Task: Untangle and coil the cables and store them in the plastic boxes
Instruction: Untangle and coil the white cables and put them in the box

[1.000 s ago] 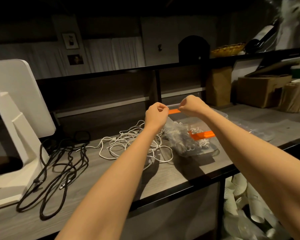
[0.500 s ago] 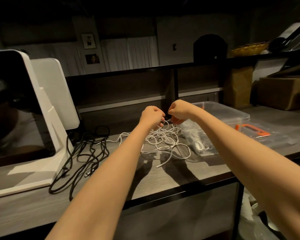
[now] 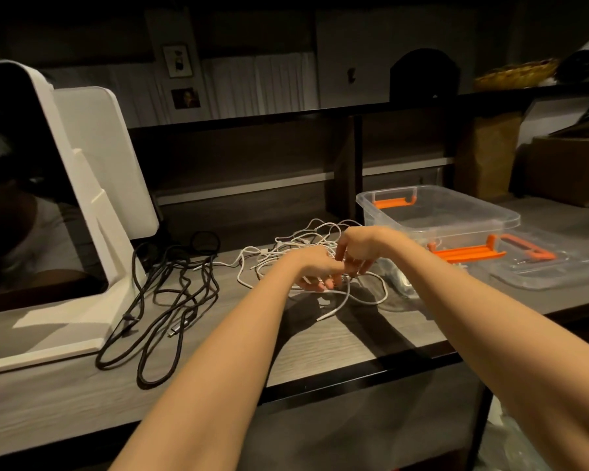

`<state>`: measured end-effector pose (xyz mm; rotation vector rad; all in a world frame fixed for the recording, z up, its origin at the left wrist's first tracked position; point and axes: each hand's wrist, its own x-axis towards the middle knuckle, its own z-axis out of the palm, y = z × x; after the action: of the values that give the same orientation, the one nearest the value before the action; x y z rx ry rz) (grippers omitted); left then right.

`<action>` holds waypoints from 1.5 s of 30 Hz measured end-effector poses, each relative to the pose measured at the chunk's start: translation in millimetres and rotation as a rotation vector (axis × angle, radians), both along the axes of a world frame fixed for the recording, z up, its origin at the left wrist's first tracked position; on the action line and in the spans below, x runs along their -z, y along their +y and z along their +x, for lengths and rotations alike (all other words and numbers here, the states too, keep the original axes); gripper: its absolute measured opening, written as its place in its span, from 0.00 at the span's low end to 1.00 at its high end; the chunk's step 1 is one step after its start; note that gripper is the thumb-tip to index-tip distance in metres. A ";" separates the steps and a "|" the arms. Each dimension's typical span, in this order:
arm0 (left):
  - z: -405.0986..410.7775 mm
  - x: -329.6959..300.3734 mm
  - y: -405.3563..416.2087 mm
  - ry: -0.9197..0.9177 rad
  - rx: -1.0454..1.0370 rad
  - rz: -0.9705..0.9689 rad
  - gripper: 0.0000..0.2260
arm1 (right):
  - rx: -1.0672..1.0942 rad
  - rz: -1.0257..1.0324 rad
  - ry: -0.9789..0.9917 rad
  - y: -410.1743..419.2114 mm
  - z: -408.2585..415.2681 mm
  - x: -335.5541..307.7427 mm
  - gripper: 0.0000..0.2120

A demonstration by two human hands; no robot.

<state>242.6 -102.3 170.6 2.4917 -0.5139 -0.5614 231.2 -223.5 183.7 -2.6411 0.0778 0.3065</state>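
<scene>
1. vs 0.5 s ago: both fists have uncurled and dropped lower into the white cable tangle; view shifted right, so more of the plastic box shows.
2. left hand: fingers loosely spread, tips down among the strands; grip unclear.
3. right hand: fingers fanned downward, touching strands, no clear pinch.
4. tangle lies on the table between the black cable and the box; one free end points toward the near edge, down-left.
5. lid lies flat just right of the box.

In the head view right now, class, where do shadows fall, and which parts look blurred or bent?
Head view: dim, warm light; the hands' shadows fall toward the camera on the table. The left hand and right hand, both over the white cable, are motion-blurred. The black cable looks sharp. Wide-angle distortion bends the shelf.
</scene>
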 end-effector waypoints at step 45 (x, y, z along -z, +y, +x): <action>57.2 52.7 33.5 0.471 -0.538 -1.390 0.23 | 0.075 -0.061 -0.860 -3.4 53.4 88.7 0.10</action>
<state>299.8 -68.8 117.9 1.0313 0.0308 -0.3361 284.6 -226.8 94.9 -2.5891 -0.0980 -0.8642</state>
